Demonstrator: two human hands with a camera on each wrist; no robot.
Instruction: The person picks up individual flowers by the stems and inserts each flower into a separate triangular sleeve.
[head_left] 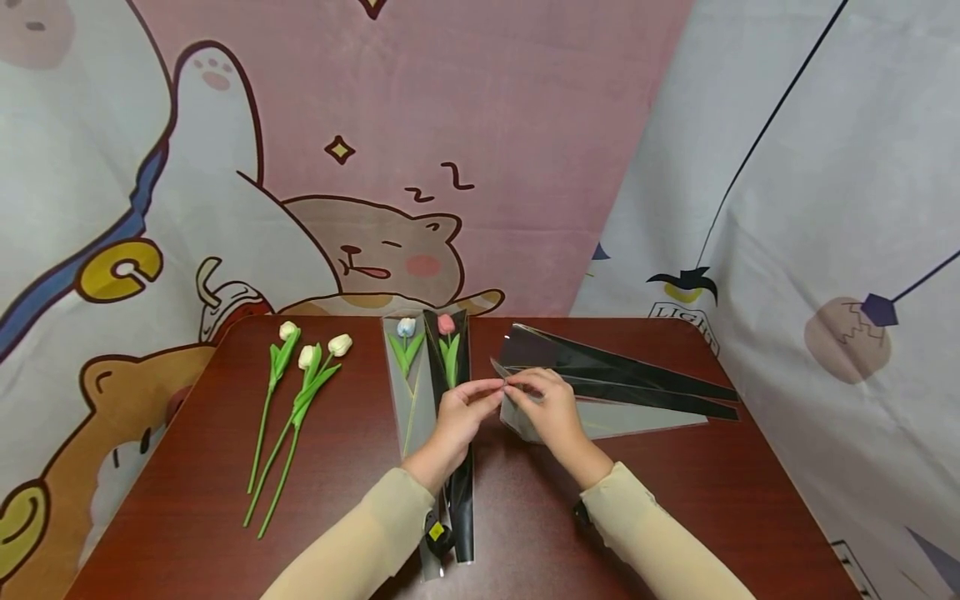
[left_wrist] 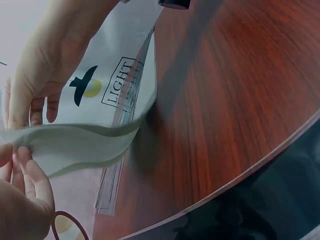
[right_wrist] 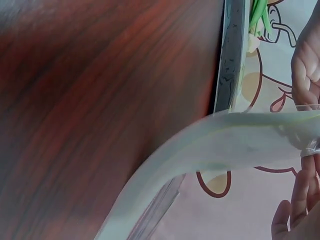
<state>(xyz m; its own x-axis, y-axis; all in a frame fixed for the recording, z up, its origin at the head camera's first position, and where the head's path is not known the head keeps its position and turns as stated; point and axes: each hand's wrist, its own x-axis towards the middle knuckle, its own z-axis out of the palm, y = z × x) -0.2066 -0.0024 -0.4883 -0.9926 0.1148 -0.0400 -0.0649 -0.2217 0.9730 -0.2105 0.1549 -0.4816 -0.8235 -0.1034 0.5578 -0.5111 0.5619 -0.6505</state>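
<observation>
A grey translucent flower sleeve [head_left: 525,423] lies on the table's right side, its wide end raised between both hands. My left hand [head_left: 459,414] pinches the edge between thumb and fingers. The right hand [head_left: 553,407] pinches the same edge, fingertips right beside the left ones. In the left wrist view the sleeve [left_wrist: 82,149] bows up from the table, its two layers slightly parted. In the right wrist view the sleeve [right_wrist: 235,142] curves up to the fingers. Left of the hands lie a pink tulip [head_left: 446,324] in a black sleeve [head_left: 463,517] and a blue-white tulip [head_left: 407,327] in a grey sleeve [head_left: 397,383].
Several black sleeves [head_left: 600,354] lie fanned behind the right hand, narrow ends to the right. White-headed artificial tulips [head_left: 300,408] with green stems lie at the table's left. A cartoon-printed cloth [head_left: 525,150] hangs behind the brown wooden table [head_left: 750,500].
</observation>
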